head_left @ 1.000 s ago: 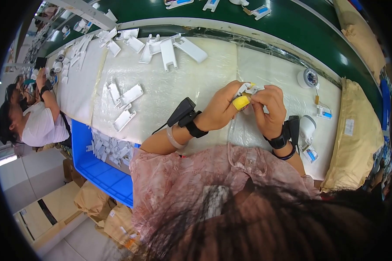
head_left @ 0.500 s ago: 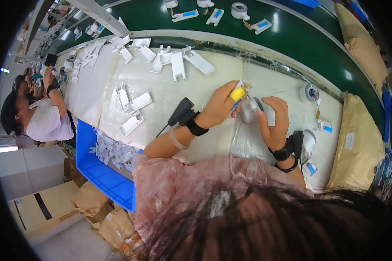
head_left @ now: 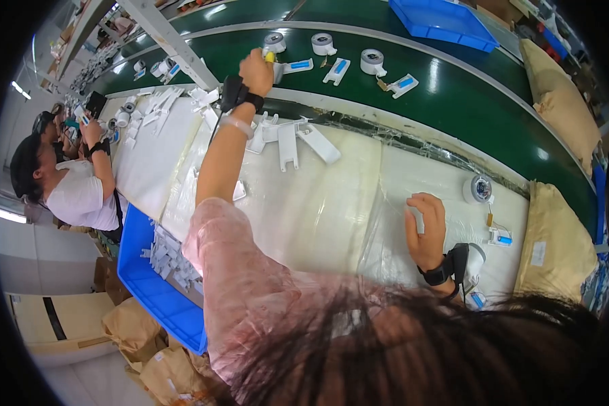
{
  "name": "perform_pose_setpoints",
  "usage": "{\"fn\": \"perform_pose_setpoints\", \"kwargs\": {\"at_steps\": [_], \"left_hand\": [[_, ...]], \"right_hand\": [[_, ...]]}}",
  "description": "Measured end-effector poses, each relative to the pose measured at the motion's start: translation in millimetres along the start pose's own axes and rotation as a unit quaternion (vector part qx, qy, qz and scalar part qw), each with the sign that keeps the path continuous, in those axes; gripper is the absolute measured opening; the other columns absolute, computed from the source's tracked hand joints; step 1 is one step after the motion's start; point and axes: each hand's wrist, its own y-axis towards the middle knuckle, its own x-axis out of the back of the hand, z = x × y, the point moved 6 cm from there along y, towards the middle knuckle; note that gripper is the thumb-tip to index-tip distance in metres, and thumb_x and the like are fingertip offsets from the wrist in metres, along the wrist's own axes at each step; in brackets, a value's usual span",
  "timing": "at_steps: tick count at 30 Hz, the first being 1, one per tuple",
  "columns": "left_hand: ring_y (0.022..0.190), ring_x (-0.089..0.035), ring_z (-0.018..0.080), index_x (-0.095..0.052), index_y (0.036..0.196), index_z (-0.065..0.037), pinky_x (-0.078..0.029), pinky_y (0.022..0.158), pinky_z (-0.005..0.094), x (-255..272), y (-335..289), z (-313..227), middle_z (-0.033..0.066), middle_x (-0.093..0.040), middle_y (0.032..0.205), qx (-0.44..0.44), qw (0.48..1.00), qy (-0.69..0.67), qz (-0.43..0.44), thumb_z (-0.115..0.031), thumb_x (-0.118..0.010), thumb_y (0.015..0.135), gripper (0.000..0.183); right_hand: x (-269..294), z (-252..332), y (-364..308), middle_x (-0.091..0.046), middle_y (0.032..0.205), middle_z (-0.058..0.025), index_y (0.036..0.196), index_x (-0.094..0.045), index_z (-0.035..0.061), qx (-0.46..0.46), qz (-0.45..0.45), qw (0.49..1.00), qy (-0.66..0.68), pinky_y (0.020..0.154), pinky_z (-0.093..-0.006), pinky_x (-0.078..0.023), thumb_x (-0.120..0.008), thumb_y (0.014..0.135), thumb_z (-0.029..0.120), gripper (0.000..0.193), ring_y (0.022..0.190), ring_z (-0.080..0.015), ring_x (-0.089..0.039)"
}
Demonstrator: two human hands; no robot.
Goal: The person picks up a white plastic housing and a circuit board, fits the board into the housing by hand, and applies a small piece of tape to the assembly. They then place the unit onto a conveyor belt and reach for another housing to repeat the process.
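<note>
My left hand is stretched far out over the green conveyor belt, its fingers bent closed beside a white round housing. A yellow patch shows at its fingertips, and what the fingers hold is mostly hidden. Close by on the belt lies a white plate with a blue cylindrical cell. My right hand hovers over the plastic-covered table, fingers apart and nothing in them. Near that wrist stands a white round housing, partly covered by the black wrist device.
Several white plastic plates lie along the table's far edge. Another round housing is wired to a blue-celled plate at right. A blue bin of white parts stands at left. A co-worker sits further left.
My left hand has left the table's middle and reached forward-left over the belt. The white round part between my hands is gone from there. My right hand stays near its place, with its fingers closer together.
</note>
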Motion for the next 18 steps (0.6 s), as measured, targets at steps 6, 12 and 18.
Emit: {"fn": "perform_pose_setpoints", "kwargs": {"at_steps": [6, 12, 18], "left_hand": [[0.126, -0.047, 0.0291, -0.061, 0.120, -0.009, -0.036, 0.101, 0.0521, -71.2, 5.5, -35.2, 0.0118, -0.051, 0.135, -0.240, 0.934, 0.263, -0.016, -0.021, -0.057, 0.085, 0.037], [0.116, -0.058, 0.0257, -0.064, 0.116, -0.014, -0.042, 0.094, 0.0478, -137.1, 19.8, -19.8, 0.0096, -0.064, 0.117, -0.078, 0.955, 0.217, 0.186, -0.018, -0.045, 0.094, 0.030], [0.104, -0.064, 0.0268, -0.067, 0.102, -0.014, -0.048, 0.085, 0.0438, -115.4, 27.9, -31.2, 0.0091, -0.066, 0.107, -0.159, 0.922, 0.290, 0.201, -0.019, -0.055, 0.089, 0.018]], "right_hand": [[-3.4, -8.0, 0.9, -0.060, 0.108, -0.0163, 0.105, -0.063, 0.0014, -0.022, 0.012, 1.000, -0.001, 0.088, -0.0382, -0.046, -0.065, 0.082, -0.004, 0.023, 0.101, -0.0333, -0.057], [-4.7, -20.2, -1.7, -0.060, 0.108, -0.0164, 0.102, -0.064, 0.0006, -0.047, 0.018, 0.999, 0.007, 0.086, -0.0377, -0.047, -0.064, 0.082, -0.005, 0.021, 0.099, -0.0332, -0.058], [-4.1, -18.6, 1.1, -0.058, 0.108, -0.0182, 0.104, -0.061, -0.0003, -0.025, 0.024, 0.999, 0.020, 0.086, -0.0358, -0.048, -0.062, 0.083, -0.008, 0.023, 0.099, -0.0331, -0.058]]}}
